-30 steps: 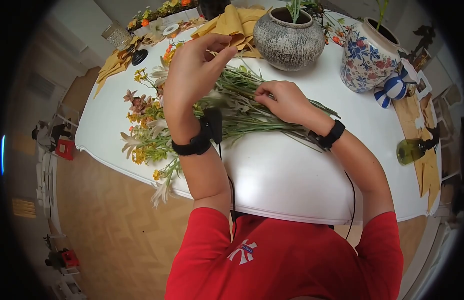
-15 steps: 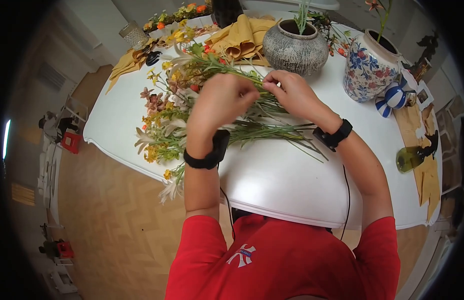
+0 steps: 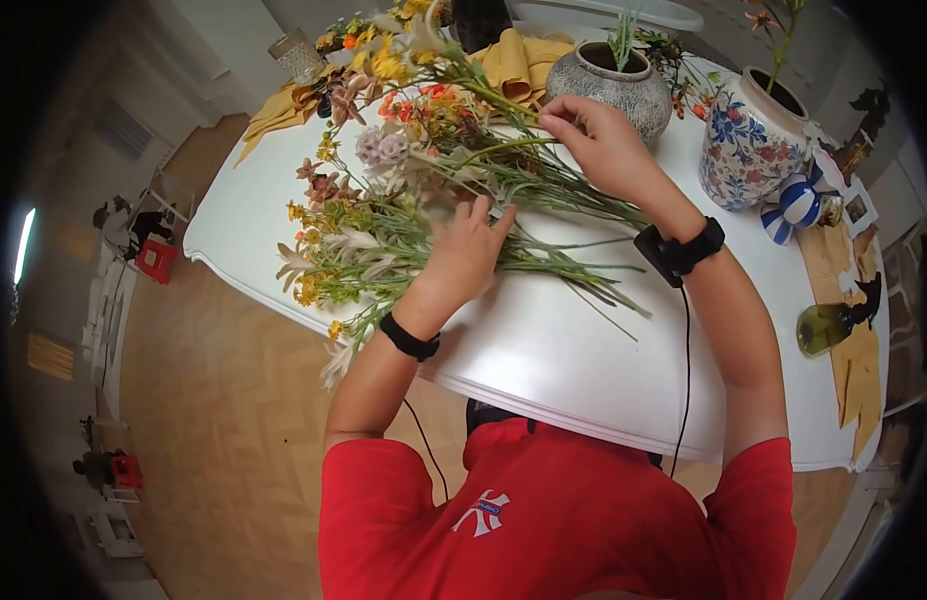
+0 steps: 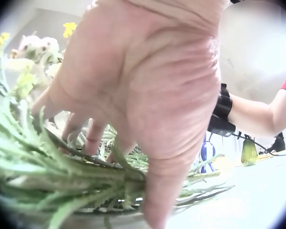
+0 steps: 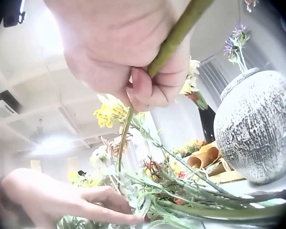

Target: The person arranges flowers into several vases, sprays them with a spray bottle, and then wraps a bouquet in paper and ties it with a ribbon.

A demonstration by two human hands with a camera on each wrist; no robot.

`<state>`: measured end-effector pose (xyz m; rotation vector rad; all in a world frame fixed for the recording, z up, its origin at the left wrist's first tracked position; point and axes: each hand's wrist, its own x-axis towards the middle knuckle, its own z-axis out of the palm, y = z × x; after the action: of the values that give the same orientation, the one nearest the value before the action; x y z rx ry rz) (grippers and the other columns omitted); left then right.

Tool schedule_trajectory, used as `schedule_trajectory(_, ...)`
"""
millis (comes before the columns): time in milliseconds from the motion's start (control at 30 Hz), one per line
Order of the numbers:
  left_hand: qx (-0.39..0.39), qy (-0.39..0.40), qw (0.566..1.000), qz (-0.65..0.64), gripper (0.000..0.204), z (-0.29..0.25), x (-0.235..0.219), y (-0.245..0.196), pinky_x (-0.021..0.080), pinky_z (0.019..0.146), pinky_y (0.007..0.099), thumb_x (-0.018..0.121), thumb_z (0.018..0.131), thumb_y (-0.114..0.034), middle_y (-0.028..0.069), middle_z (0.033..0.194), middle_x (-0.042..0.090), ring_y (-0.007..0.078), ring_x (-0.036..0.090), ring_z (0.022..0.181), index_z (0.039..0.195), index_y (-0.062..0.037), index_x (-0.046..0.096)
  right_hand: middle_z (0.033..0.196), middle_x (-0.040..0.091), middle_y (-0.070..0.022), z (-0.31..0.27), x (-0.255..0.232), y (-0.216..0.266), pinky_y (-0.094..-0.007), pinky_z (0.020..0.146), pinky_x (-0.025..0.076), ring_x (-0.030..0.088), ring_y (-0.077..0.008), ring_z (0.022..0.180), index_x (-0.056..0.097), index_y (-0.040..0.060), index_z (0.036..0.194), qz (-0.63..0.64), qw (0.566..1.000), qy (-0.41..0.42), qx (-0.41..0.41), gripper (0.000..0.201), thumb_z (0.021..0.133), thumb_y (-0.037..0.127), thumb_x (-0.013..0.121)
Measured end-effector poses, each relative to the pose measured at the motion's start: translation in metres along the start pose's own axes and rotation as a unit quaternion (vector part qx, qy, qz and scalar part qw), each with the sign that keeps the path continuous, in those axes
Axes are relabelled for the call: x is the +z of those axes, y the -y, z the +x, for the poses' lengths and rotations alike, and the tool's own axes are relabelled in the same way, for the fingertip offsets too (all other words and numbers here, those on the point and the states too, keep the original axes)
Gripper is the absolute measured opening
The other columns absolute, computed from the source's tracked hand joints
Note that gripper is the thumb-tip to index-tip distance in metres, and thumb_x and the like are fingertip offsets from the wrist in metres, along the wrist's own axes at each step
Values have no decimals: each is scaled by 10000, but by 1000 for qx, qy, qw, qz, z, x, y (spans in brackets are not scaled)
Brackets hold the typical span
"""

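My right hand (image 3: 609, 148) pinches a green flower stem (image 5: 181, 36) between thumb and curled fingers, above the near side of the grey vase. In the head view the stem runs left toward yellow and white blooms (image 3: 394, 60). My left hand (image 3: 469, 250) lies over the heap of cut flowers (image 3: 369, 245), fingers spread and pointing away from me. In the left wrist view its fingers (image 4: 93, 138) reach down among the green leaves (image 4: 62, 181), partly hidden by them. The heap's blooms lie to the left and its long stems (image 3: 584, 280) to the right.
Beyond the right hand stands a crackled grey vase (image 3: 624, 95) with a stalk in it. Farther right are a floral vase (image 3: 749, 145), a blue-and-white striped object (image 3: 796, 205) and a green bottle (image 3: 822, 330). Yellow wrapping (image 3: 519, 65) lies at the back of the white table (image 3: 574, 370).
My left hand came down from above the flowers toward the right hand, then drew back nearer me with fingers spread. My right hand lifted from the heap with a stem. The head view shifted slightly.
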<state>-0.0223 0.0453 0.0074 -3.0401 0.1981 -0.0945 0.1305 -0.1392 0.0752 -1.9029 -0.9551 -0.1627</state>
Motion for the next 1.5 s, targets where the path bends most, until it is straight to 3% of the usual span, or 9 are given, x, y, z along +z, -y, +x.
schedule_trajectory(100, 5, -45, 997, 66, 671, 0, 13, 9, 476, 979, 619, 629, 826, 14, 144, 1319, 485, 333, 499, 1230, 1456, -212, 576, 927, 740, -107, 1, -3, -3, -342, 743, 518, 648, -193, 763, 712, 3, 1106, 42, 999, -19, -18, 294, 998, 272, 660)
schedule_trajectory(233, 55, -84, 992, 77, 531, 4, 17, 23, 475, 1006, 615, 572, 882, 11, 105, 1313, 506, 311, 515, 1224, 1336, -237, 688, 911, 736, -62, 4, -8, 9, -312, 740, 515, 631, -134, 769, 709, 9, 1137, 72, 993, -79, -53, 317, 1009, 294, 659)
schedule_trajectory(367, 65, -84, 988, 115, 506, 9, 17, 34, 470, 1028, 628, 602, 882, -29, 82, 1292, 526, 290, 524, 1215, 1323, -254, 705, 926, 730, -57, 3, -29, 35, -290, 753, 515, 634, -119, 804, 700, 4, 1156, 80, 992, -93, -25, 336, 1024, 308, 642)
schedule_trajectory(467, 75, -63, 988, 122, 498, 11, 13, 41, 457, 1042, 631, 602, 884, -38, 70, 1276, 537, 279, 526, 1211, 1319, -257, 708, 944, 730, -57, 9, -34, 26, -282, 751, 516, 634, -110, 805, 700, -2, 1158, 128, 977, -153, -75, 349, 1023, 315, 644)
schedule_trajectory(633, 91, -99, 983, 124, 492, 13, 27, 46, 404, 1081, 649, 598, 876, -37, 66, 1226, 574, 278, 537, 1196, 1308, -244, 711, 995, 684, 35, -13, -38, 46, -166, 629, 406, 512, 5, 730, 659, 52, 1197, 274, 952, -138, -18, 231, 1058, 230, 612)
schedule_trajectory(867, 95, -127, 982, 103, 483, 12, 25, 41, 388, 1073, 667, 583, 901, -64, 71, 1167, 615, 280, 560, 1162, 1334, -249, 691, 997, 661, 13, -42, -43, 69, -157, 582, 378, 484, 7, 709, 608, 44, 1196, 429, 893, -135, 14, 226, 1088, 239, 571)
schedule_trajectory(1167, 158, -121, 978, 57, 626, 1, 22, 49, 430, 1025, 445, 568, 843, 20, 105, 1226, 606, 313, 555, 1143, 1404, -244, 656, 929, 566, 24, -69, -65, 65, -145, 527, 303, 359, 3, 610, 584, 110, 1386, 481, 871, -90, 49, 346, 1128, 305, 463)
schedule_trajectory(1367, 151, -153, 971, 101, 691, -8, 25, 49, 395, 1071, 499, 661, 870, -70, 117, 1383, 558, 331, 525, 1237, 1508, -305, 540, 994, 588, -22, -73, -66, 61, -155, 523, 309, 365, -26, 637, 544, 87, 1415, 499, 856, -120, 56, 339, 1132, 238, 435)
schedule_trajectory(1500, 160, -160, 973, 42, 730, -17, 18, 45, 331, 1123, 573, 795, 826, -263, 122, 1432, 534, 347, 479, 1324, 1505, -316, 530, 978, 567, -10, -77, -67, 58, -163, 503, 269, 313, -23, 624, 508, 56, 1449, 499, 856, -126, 39, 385, 1143, 266, 404)
